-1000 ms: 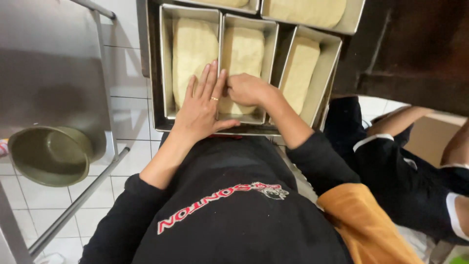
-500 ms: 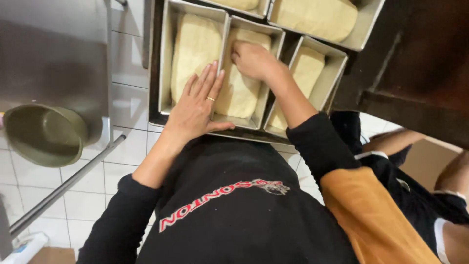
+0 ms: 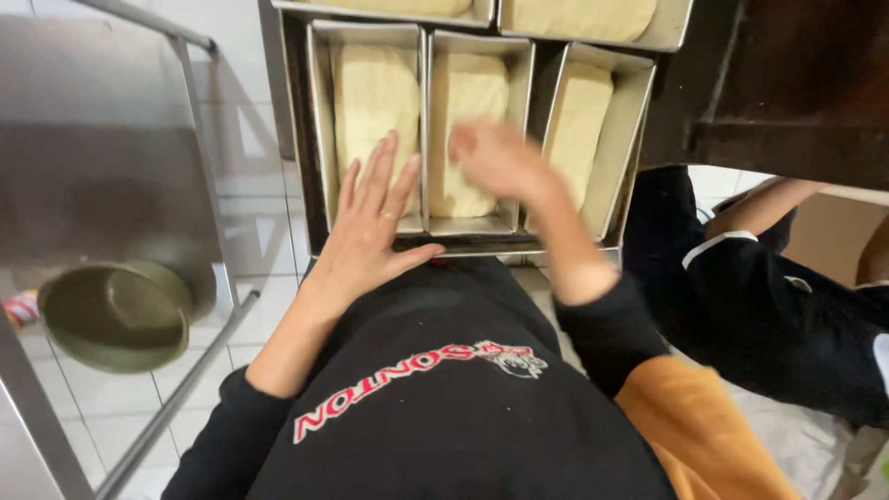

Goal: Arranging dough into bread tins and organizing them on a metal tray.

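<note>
Metal middle loaf tin (image 3: pixel 477 222) runs lengthwise away | right hand (image 3: pixel 500 157) blurred over its dough (image 3: pixel 474 116), grip unclear | left hand (image 3: pixel 375 227) flat, open, on near rim.

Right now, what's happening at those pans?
A person leans over a tray of three loaf tins, each holding pale dough. The left hand lies flat on the left tin and its dough. The right hand, blurred, is over the dough in the middle tin. The right tin sits untouched.
</note>
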